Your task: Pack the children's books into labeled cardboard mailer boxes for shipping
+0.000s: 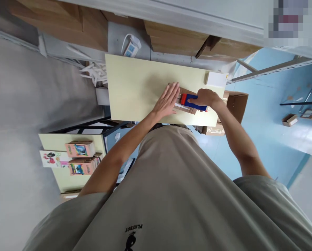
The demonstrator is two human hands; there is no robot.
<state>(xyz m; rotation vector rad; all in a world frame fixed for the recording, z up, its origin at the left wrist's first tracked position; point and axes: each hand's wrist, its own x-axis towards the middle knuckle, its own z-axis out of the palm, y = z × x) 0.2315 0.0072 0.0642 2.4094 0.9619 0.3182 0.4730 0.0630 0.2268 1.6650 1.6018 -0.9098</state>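
A small brown cardboard box (190,110) lies on the pale yellow tabletop (135,90), with a white patch on its upper face. My left hand (168,100) rests flat over the box's left end, fingers stretched out. Wrapped around a blue block with a red end, which looks like a tape dispenser (191,100), is my right hand (205,98). The dispenser sits over the box and hides part of it. Whether it touches the box I cannot tell.
A white box (216,79) stands at the tabletop's far right corner. Behind the table are a power strip (131,47) and large cartons (176,37). An open carton (236,104) is at the right. Stacks of books (80,150) lie on a side table at lower left.
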